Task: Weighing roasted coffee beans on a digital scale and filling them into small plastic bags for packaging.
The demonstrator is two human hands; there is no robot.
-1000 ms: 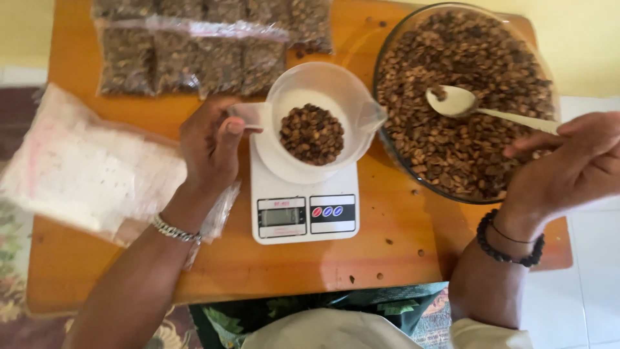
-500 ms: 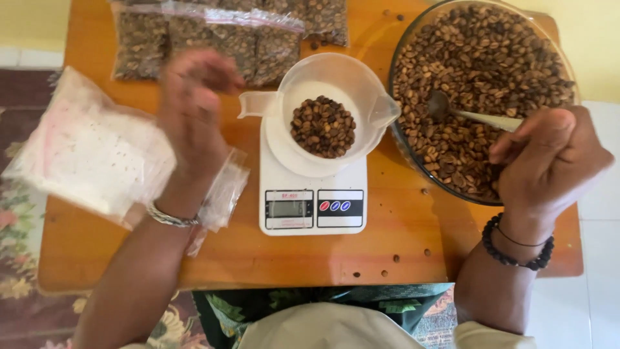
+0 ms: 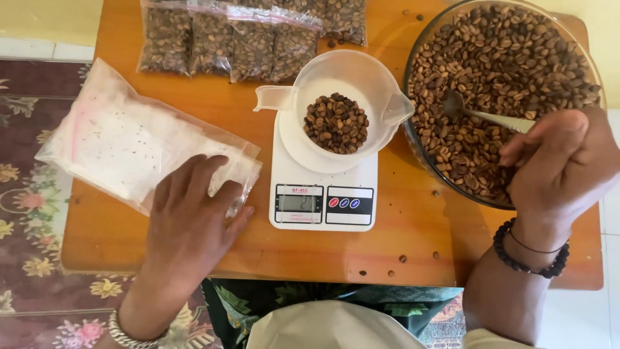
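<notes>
Left hand (image 3: 190,216) flat, fingers spread on crinkly clear plastic bags (image 3: 139,145). Right hand (image 3: 562,171) pinching metal spoon (image 3: 481,113), bowl sunk in glossy beans of round glass bowl (image 3: 504,97). Between hands: white scale (image 3: 323,194), plastic jug (image 3: 342,106) atop. Beyond: filled bean packets (image 3: 252,35).

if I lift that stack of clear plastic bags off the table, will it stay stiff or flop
Probably flop: the stack of thin clear plastic bags looks soft, wrinkled film, already overhanging the wooden table edge. It seems light, since the bags look empty. Glossy layers may slide apart; the left hand lies flat on one corner, so a pinching grip there would likely catch only a few.
</notes>
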